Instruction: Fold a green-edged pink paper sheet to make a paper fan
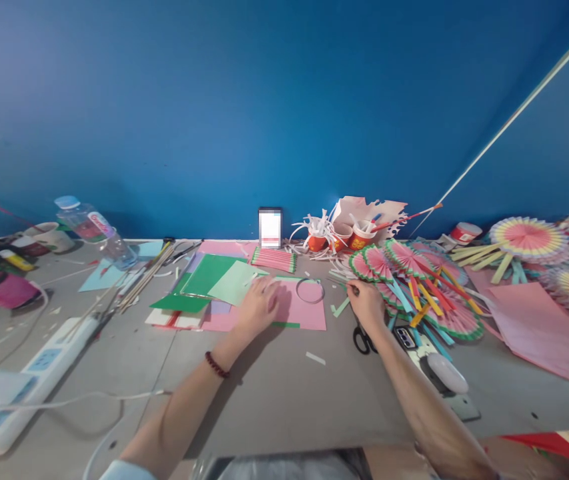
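Flat on the gray counter (274, 413) lies a plain pink sheet (300, 310), green along its near edge. Left of it, a clear bottle (84, 223) wears a label with lettering too blurred to read. Over the sheet's left part, the left hand (257, 305) has fingers slightly apart; right of it, the right hand's (368, 305) fingers bend inward, whether clamped on anything I cannot tell. Beyond it, a red cup's (360, 241) yellow print is illegible.

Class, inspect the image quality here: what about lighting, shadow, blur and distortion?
In the head view: the blue wall is paler upper left, darker upper right; soft shadow lies beside the left forearm; the power strip looks stretched near the edge; the screen is pixelated, unreadable.
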Demonstrator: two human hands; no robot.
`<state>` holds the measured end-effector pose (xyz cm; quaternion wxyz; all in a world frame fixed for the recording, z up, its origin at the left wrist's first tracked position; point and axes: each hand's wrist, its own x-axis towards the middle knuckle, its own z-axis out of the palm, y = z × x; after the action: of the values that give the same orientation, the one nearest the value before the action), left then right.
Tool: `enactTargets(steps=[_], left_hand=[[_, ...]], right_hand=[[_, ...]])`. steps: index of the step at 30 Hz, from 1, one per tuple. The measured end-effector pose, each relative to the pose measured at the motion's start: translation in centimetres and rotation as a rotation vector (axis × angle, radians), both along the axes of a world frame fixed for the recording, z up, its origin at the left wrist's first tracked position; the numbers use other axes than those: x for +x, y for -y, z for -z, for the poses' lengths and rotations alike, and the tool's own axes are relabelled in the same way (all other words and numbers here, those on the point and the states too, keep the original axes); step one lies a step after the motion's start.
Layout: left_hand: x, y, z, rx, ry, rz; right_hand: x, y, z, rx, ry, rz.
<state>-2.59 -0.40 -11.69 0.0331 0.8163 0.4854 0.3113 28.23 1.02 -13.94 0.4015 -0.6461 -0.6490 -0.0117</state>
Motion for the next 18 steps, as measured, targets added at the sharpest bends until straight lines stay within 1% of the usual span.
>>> enactTargets(steps=[2,4,7,10,12,14,16,18], left_hand=[[0.5,0.5,0.0,-0.05,-0.058,0.112],[0.8,0.8,0.0,-0.095,-0.106,0.163],[0.9,0.8,0.2,-0.138,-0.127,0.17],[0.9,0.7,0.3,-0.158,-0.094,0.138],[0.9,0.6,0.2,-0.177,-0.011,0.107],[1.1,0.7,-0.2,-0.23,0.164,0.089],[1.4,0.9,-0.6,-0.335,0.38,0.107],[1.8,1.3,-0.9,-0.473,0.564,0.154]], right_hand=[[-0.4,0.2,-0.4,0.001,-0.098,0.0],[-1.0,0.4,-0.8,-0.021,-0.219,-0.062],[-2.2,1.0,-1.4,-0.06,-0.334,-0.187],[-3.7,1.8,-1.8,-0.06,-0.296,-0.295],[-4.6,2.4,-2.1,-0.057,-0.241,-0.389],[-5.3,2.9,-2.3,-0.062,-0.201,-0.496],[-5.8,3.2,-2.5,-0.067,-0.178,-0.572],[-6.0,3.4,-2.6,-0.071,-0.166,-0.602]])
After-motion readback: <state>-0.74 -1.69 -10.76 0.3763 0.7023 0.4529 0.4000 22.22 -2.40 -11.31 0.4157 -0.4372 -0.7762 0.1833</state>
